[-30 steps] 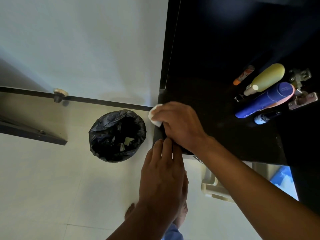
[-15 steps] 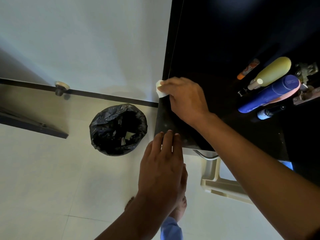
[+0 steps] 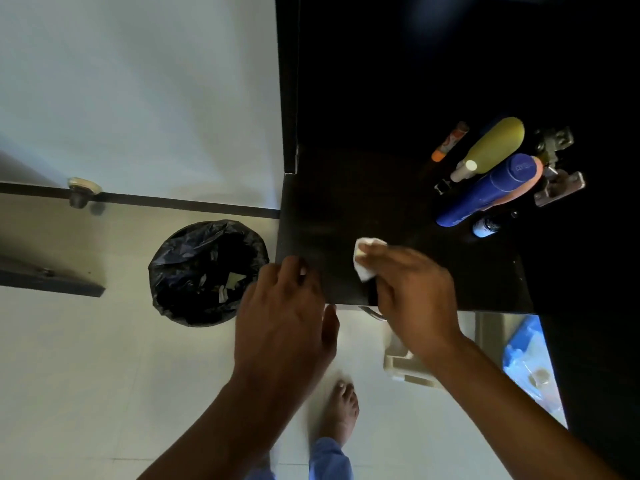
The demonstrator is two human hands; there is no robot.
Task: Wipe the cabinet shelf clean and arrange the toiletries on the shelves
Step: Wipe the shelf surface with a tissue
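Note:
My right hand [image 3: 412, 289] presses a small white wipe [image 3: 364, 258] onto the dark cabinet shelf [image 3: 346, 209] near its front edge. My left hand [image 3: 284, 313] rests its fingertips on the shelf's front left corner and holds nothing. At the shelf's right side stand several toiletries: a yellow-green bottle [image 3: 491, 147], a blue tube [image 3: 485, 190], a small orange-capped tube [image 3: 448, 142] and a small dark bottle [image 3: 486, 226].
A bin lined with a black bag [image 3: 207, 271] sits on the floor left of the cabinet. A beige stool [image 3: 401, 362] stands below the shelf. Metal hinges [image 3: 554, 168] are on the cabinet's right wall. My bare foot [image 3: 341, 410] is on the tiled floor.
My right hand has slid the wipe from the shelf's left edge toward the middle front. My left hand shifted slightly and curled its fingers at the corner.

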